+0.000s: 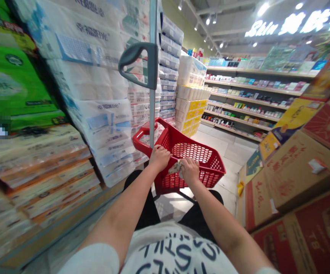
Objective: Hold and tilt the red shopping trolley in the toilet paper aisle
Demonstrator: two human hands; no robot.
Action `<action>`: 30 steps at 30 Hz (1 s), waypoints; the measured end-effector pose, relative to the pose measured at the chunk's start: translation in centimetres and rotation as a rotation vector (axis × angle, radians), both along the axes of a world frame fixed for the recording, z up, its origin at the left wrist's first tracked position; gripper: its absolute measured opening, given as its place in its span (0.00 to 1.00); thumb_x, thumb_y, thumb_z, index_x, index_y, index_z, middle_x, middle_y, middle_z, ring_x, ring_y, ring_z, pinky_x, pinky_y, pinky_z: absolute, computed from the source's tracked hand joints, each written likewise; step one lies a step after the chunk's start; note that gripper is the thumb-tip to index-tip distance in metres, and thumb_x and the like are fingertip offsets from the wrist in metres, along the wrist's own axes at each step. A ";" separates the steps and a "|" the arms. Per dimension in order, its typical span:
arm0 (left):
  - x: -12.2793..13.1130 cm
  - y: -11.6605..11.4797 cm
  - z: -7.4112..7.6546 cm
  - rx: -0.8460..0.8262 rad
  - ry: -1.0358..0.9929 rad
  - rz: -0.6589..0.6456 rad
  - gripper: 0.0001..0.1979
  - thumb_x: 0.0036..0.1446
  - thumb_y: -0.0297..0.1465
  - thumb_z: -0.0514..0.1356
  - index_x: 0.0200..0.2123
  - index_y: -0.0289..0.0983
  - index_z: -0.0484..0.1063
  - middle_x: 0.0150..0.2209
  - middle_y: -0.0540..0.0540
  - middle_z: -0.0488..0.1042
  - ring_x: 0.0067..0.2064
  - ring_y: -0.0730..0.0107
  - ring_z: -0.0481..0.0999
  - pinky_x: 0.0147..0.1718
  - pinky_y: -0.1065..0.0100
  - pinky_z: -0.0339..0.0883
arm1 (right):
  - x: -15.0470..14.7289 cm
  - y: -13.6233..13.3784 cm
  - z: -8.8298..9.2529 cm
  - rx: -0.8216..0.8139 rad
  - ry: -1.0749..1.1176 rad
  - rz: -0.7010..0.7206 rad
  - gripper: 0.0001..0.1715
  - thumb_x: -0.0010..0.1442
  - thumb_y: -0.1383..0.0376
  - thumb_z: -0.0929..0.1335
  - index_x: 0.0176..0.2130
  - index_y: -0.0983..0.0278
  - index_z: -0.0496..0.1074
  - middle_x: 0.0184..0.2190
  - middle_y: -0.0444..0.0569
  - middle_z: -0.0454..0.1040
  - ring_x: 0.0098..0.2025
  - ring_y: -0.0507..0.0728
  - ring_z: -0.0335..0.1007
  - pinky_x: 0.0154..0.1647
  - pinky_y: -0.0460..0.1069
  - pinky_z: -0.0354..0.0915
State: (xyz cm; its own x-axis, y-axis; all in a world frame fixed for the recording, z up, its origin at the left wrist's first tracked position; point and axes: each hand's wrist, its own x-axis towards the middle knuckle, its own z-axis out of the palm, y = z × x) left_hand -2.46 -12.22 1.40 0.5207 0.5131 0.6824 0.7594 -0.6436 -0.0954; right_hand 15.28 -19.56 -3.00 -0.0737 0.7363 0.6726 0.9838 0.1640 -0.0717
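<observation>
A red plastic shopping basket cart (214,158) with a honeycomb of holes stands in front of my knees. From its left end rises a grey pole (152,110) with a grey loop handle (150,64). My left hand (160,157) is closed over the near rim, close to the base of the pole. Farther right, my right hand (191,170) is closed on a pale patterned cloth (175,168) and presses it against the near rim. The inside of the basket shows only in part.
Tall stacks of packaged tissue rolls (104,125) rise on the left, near green packs (19,80). Cardboard cartons (304,167) are piled on the right. Shelves of small boxed goods (256,83) line the back, beyond the pale tiled floor (230,148).
</observation>
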 end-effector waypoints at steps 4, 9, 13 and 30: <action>0.0 0.3 -0.2 0.005 0.008 0.017 0.19 0.64 0.35 0.48 0.26 0.40 0.74 0.29 0.45 0.76 0.39 0.63 0.70 0.51 0.53 0.54 | 1.2 -0.2 -1.0 -0.012 -0.126 0.064 0.10 0.61 0.70 0.64 0.41 0.61 0.73 0.39 0.49 0.72 0.42 0.58 0.59 0.44 0.52 0.50; 0.0 0.4 -0.3 0.010 0.023 0.015 0.19 0.64 0.35 0.48 0.26 0.40 0.74 0.28 0.46 0.76 0.39 0.63 0.70 0.51 0.54 0.54 | 1.7 -0.4 -1.2 0.008 -0.071 0.023 0.10 0.62 0.70 0.63 0.40 0.60 0.73 0.39 0.48 0.72 0.41 0.57 0.59 0.44 0.51 0.50; 0.0 0.5 -0.2 0.018 0.023 0.006 0.19 0.64 0.35 0.48 0.26 0.40 0.74 0.28 0.45 0.76 0.38 0.63 0.70 0.51 0.54 0.53 | 1.9 -0.6 -0.6 0.004 -0.016 -0.007 0.10 0.61 0.69 0.64 0.41 0.60 0.72 0.38 0.48 0.71 0.41 0.57 0.59 0.44 0.51 0.50; 0.2 0.8 -0.2 -0.063 -0.013 -0.024 0.20 0.65 0.36 0.47 0.24 0.40 0.73 0.27 0.44 0.76 0.39 0.62 0.70 0.51 0.53 0.51 | 3.5 -0.8 -1.3 -0.056 0.041 -0.060 0.11 0.58 0.71 0.63 0.40 0.61 0.72 0.39 0.48 0.70 0.41 0.58 0.60 0.44 0.51 0.52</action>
State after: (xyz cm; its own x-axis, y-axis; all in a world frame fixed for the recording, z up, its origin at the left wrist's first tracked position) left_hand -2.30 -11.45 1.21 0.5246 0.5428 0.6559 0.7448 -0.6657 -0.0448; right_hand 18.82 -20.33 -4.34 -0.0013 0.7754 0.6315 0.9878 0.0993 -0.1200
